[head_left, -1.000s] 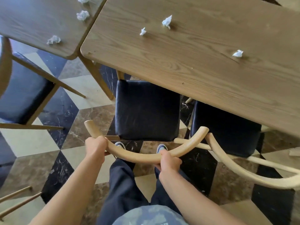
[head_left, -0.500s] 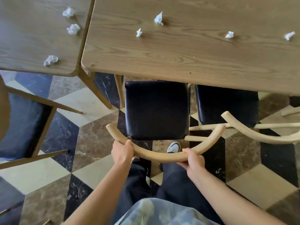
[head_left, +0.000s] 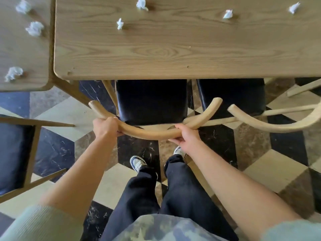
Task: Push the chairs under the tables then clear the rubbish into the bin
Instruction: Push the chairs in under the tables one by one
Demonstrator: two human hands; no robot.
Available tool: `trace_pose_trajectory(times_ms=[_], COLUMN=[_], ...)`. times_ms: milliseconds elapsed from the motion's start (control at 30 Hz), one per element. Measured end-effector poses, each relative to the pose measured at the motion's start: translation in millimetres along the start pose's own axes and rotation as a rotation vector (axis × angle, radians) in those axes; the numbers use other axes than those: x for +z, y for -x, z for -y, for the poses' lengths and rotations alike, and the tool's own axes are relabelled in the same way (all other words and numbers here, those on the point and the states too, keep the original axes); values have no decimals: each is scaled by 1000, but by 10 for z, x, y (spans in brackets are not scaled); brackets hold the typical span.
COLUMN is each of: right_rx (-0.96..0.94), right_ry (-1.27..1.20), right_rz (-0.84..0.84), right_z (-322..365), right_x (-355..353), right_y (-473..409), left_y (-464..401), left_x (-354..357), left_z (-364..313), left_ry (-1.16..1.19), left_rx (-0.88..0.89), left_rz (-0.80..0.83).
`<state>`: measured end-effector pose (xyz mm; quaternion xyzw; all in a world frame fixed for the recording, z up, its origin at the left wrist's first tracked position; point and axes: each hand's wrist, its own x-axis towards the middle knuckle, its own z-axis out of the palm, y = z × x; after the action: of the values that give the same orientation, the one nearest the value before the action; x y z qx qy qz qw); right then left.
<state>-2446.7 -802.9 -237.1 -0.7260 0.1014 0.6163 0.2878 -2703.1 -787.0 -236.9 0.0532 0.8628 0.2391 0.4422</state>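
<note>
A chair with a black padded seat point(head_left: 151, 100) and a curved pale wooden back rail point(head_left: 152, 133) stands in front of me, its seat partly under the edge of the wooden table point(head_left: 173, 54). My left hand point(head_left: 106, 126) grips the rail's left part. My right hand point(head_left: 186, 136) grips its right part. Several crumpled white tissues lie on that table, among them one point(head_left: 119, 24) near the middle and one point(head_left: 227, 13) further right.
A second black-seated chair point(head_left: 231, 96) sits to the right, its curved rail point(head_left: 271, 123) close to mine. A second table point(head_left: 22, 49) on the left carries three tissue balls point(head_left: 13, 73). Another chair point(head_left: 15, 150) stands at far left. The floor is chequered marble.
The chair has slid forward, its seat going further beneath the table edge, and I have stepped closer. Both hands have kept hold of the back rail.
</note>
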Motion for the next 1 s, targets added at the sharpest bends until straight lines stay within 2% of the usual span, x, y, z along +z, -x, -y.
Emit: trace_pose_trajectory(times_ms=[167,367,533,700,800,900,933,1000], right_rx=[50,66,97,105,95,36,2,-109], right_ry=[12,36,53,39,140,433,485,471], right_rz=[2,-17,84,109,166,346,369,298], right_z=[100,18,6,-101,-43,106,198,464], right_x=[386,374,347,395,311,49,-82,-401], right_y=[-76,-97,-15,-71,-59,-22,-31,-52], left_y=[-224,-285,-320,-299,-158,-80,65,543], left_x=[-66,-76,-156,-146,-74,50,167,534], left_z=[-399,-310,-314,-360,-390,-343,-352,-391], left_ry=[1,16,52,33,-110,-585,-661,-684], left_rx=[-12,-2,-32,-50,5,192,269,441], left_rz=[-52,-45,-79,-95,-138,-288,-331,-285])
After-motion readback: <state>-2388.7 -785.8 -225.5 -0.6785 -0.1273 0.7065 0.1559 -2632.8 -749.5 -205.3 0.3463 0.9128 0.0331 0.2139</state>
